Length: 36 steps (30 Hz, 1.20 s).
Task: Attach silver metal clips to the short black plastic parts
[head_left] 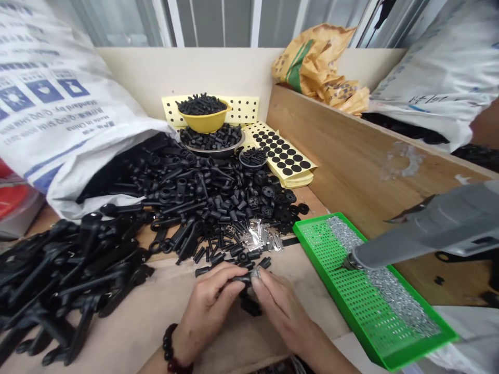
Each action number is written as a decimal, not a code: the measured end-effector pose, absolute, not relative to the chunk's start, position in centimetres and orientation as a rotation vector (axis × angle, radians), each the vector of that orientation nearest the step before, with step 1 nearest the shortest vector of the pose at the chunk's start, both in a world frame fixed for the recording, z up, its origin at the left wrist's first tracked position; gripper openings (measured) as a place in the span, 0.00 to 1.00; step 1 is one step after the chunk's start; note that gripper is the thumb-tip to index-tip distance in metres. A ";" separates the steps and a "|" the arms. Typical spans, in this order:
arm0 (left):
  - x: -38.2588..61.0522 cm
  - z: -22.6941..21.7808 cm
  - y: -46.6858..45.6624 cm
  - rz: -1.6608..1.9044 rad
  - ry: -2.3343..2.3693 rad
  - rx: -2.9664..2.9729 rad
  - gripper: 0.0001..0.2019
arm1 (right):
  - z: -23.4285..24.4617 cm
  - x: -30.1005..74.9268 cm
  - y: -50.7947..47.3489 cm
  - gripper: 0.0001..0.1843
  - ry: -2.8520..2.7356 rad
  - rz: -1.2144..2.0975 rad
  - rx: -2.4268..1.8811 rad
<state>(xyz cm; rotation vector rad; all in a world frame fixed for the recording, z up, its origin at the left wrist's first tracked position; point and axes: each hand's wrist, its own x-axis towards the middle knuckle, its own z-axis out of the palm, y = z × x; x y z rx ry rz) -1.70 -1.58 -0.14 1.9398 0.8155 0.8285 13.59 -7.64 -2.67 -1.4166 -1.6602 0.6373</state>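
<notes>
2 hands work close together on the table (128,324), just below a heap of black plastic parts (210,208). The left hand (206,306), with a dark beaded bracelet (170,349) on its wrist, curls narrowly around a short black plastic piece (241,279). The right hand (280,311) pinches a small silver metal clip (255,273) against the end of that piece, and the 2 hands almost touch. Just above them, loose silver clips (261,235) lie among the black parts.

Longer black plastic parts (66,280) form a dense mass to the left of the hands. Behind them, a white woven sack (50,98) with blue printing lies on its side, black parts spilling from its mouth. Farther back, a yellow bowl (202,122) filled with black pins sits beside a steel bowl (212,148) of similar pins. Next to them lie yellow sheets of round black stickers (283,156).

To the right of the hands, a green perforated tray (370,291) holds a spread of silver clips, and the pointed tip of a grey power tool (436,228) hangs just over it. A wooden board (351,150) stands along the table's right side, with a crumpled yellow paper bag (315,67) behind it.
</notes>
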 end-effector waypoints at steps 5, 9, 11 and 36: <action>-2.1 -0.3 -1.9 0.897 0.737 2.135 0.10 | -3.5 13.0 -7.9 0.21 -1.381 1.131 -1.379; -2.2 -0.1 -2.0 0.883 0.773 2.071 0.09 | -3.4 12.8 -8.0 0.19 -1.442 0.962 -1.390; -2.2 -0.1 -2.0 0.829 0.836 1.929 0.08 | -3.1 12.9 -7.9 0.16 -1.625 0.608 -1.392; -1.9 -0.5 -3.9 0.873 0.968 1.688 0.08 | -2.6 12.0 -8.8 0.16 -1.554 0.626 -1.430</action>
